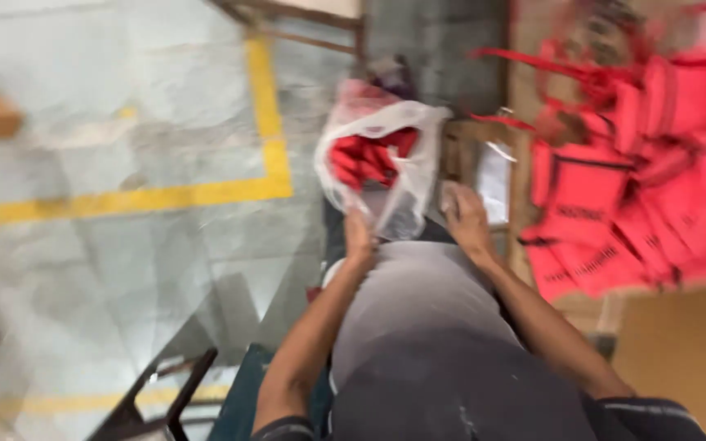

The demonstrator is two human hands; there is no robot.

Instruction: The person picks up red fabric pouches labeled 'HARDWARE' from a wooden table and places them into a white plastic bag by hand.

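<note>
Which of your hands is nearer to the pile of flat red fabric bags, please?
The right hand: it sits just left of the pile of flat red fabric bags, while the left hand is farther off, at the clear plastic bag.

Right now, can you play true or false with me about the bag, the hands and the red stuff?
1. The clear plastic bag has red things inside. True.
2. The left hand is at the bottom of the bag. True.
3. The pile of red bags lies to the person's left. False: it lies to the right, on a brown surface.
4. The lines on the floor are blue. False: they are yellow.
5. The right hand holds a hammer. False: no tool shows; it is beside the bag, too blurred to tell its grip.
</note>
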